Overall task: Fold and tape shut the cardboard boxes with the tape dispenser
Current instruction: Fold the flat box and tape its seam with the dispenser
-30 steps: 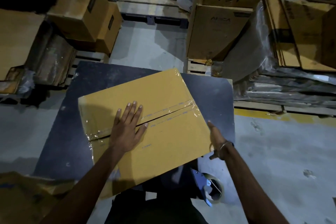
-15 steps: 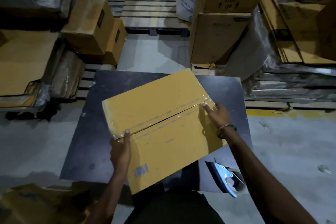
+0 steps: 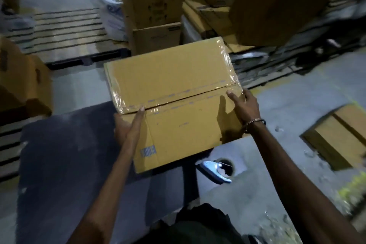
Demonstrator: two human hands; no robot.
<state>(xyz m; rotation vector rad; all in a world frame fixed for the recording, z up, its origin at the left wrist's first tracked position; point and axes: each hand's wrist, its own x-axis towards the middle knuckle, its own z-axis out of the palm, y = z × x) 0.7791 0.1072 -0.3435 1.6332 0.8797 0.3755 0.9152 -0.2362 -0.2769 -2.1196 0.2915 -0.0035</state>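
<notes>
1. Cardboard box (image 3: 178, 105) sat over the counter's (image 3: 65, 156) far right corner, its top seam already covered with clear tape (image 3: 178, 99); judging by this, sealing looked done and only moving it away remained.
2. Left hand (image 3: 128, 127) held the box's left end, its grip closed around the edge.
3. Right hand (image 3: 244, 105) clasped the right end likewise.
4. Tape dispenser (image 3: 215, 170) lay unused by the counter's near right edge.

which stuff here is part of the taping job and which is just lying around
Job: taped yellow cardboard box, held at both ends by left hand and right hand; blue tape dispenser.
Lying about: stacked brown cartons, wooden pallet, flat cardboard sheet.
</notes>
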